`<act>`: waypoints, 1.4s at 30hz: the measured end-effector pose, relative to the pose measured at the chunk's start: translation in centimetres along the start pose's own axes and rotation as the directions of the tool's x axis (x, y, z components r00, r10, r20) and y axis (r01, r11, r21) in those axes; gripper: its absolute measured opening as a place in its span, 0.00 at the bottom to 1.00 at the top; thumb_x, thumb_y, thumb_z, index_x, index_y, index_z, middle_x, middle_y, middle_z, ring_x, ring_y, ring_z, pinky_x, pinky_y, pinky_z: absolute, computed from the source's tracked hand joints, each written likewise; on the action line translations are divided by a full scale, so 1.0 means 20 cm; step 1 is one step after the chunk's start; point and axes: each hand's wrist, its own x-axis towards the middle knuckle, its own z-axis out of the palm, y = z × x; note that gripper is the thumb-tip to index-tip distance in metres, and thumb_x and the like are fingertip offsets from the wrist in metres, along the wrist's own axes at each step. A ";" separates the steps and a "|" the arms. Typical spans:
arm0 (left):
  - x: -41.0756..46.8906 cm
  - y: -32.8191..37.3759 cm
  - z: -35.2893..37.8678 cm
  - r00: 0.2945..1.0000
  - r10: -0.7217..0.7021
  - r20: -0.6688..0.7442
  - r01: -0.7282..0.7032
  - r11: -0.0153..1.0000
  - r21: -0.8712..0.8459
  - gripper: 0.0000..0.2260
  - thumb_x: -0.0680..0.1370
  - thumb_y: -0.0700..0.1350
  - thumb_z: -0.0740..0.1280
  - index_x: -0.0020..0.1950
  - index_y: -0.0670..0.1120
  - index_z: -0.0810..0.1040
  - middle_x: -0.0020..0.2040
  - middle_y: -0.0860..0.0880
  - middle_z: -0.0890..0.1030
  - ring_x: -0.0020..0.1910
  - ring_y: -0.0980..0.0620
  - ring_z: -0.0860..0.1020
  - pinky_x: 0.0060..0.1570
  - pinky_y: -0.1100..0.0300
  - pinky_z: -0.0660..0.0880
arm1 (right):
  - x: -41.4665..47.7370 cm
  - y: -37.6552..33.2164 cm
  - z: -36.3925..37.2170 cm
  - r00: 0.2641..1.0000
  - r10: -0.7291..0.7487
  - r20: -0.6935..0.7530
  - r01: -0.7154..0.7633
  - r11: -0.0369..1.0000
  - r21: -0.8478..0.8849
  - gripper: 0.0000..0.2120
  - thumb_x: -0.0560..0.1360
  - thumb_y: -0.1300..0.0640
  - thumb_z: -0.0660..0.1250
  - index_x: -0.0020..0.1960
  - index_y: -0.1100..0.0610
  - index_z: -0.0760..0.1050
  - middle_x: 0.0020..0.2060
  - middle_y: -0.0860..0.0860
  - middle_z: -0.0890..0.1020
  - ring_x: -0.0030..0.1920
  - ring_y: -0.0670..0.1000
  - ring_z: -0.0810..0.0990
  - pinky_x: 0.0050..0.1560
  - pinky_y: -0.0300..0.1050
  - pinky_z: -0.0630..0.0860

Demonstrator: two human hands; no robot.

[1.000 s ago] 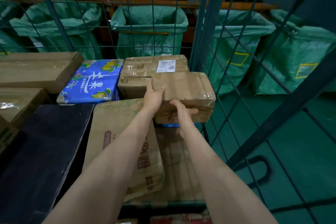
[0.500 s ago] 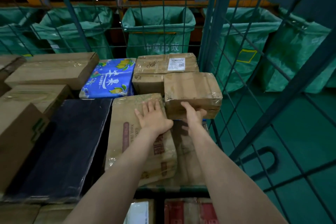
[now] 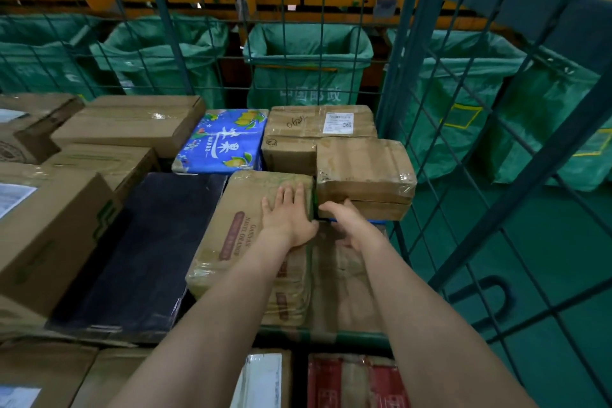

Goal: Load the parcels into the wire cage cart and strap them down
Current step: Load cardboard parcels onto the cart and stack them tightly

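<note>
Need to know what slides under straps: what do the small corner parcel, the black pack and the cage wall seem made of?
Small corner parcel: brown cardboard under glossy clear tape, wrinkled, shiny corners. Black pack: unclear inside; seemingly film-wrapped, glinting along its near edge. Cage wall: probably painted steel wire, thin teal grid.

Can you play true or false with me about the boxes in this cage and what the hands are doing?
1. The left hand lies flat on the brown cardboard box printed NAVEL ORANGE. True.
2. The brown tape-wrapped parcel sits beside the cage's right wire wall. True.
3. The blue packet with mango pictures touches that wire wall. False: the blue packet lies further left, and a brown box with a white label is between them.
4. The green sacks are inside the cage. False: the sacks stand outside, behind the wire.
</note>
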 end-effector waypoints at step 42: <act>-1.23 -0.45 -0.48 0.994 -0.083 -0.064 -0.040 0.271 -0.962 0.07 0.79 0.39 0.61 0.48 0.48 0.77 0.48 0.49 0.79 0.40 0.55 0.76 0.35 0.62 0.70 | -1.35 0.11 0.42 0.956 -0.290 -0.049 0.291 0.909 0.298 0.12 0.80 0.60 0.58 0.62 0.56 0.74 0.53 0.52 0.79 0.47 0.50 0.79 0.60 0.53 0.75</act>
